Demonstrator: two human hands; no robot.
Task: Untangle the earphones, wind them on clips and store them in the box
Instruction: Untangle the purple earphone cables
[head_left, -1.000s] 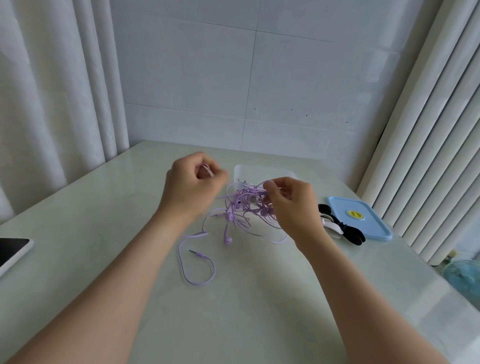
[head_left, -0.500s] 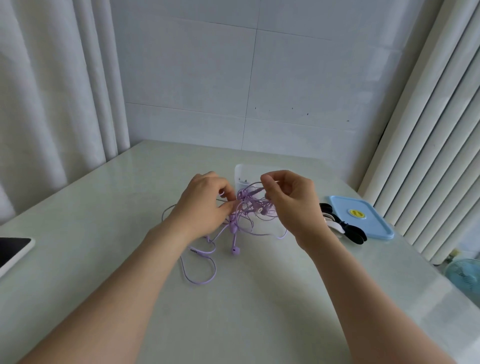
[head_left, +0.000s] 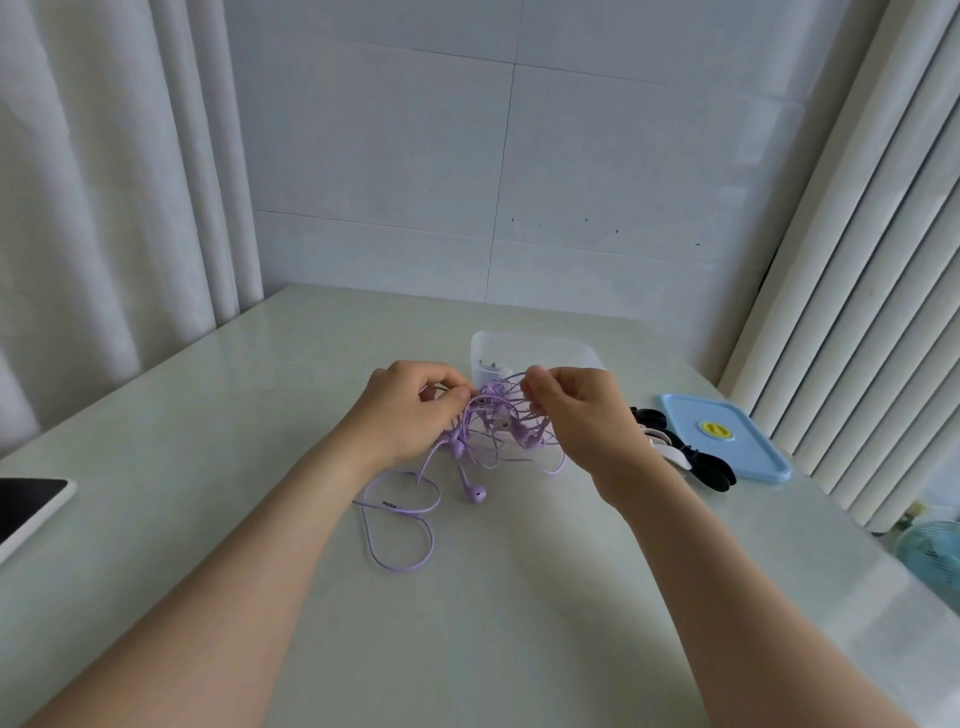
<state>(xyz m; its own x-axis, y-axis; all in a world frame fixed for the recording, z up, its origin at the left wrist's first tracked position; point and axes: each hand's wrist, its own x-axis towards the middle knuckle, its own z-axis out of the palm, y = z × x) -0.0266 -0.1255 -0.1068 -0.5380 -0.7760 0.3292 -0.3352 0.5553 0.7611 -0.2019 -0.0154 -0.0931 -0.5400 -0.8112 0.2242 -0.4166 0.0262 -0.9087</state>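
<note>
A tangle of purple earphones (head_left: 493, 426) hangs between my two hands just above the pale table (head_left: 260, 415). My left hand (head_left: 405, 410) pinches cable at the tangle's left side. My right hand (head_left: 576, 410) pinches a strand at its upper right. One earbud (head_left: 475, 492) dangles down to the tabletop, and a loose cable loop with the plug (head_left: 400, 535) lies on the table below my left hand. A clear plastic box (head_left: 530, 353) stands just behind the tangle. Black and white winding clips (head_left: 685, 452) lie to the right of my right hand.
The box's blue lid (head_left: 727, 441) lies flat at the right, beside the clips. A dark-screened tablet (head_left: 26, 504) sits at the table's left edge. Curtains hang on the left and right, a tiled wall stands behind, and a small fan (head_left: 935, 545) is below the right edge.
My left hand came down and right, from a raised spot to the tangle's left side. My right hand rose slightly. The loose loop on the table shifted.
</note>
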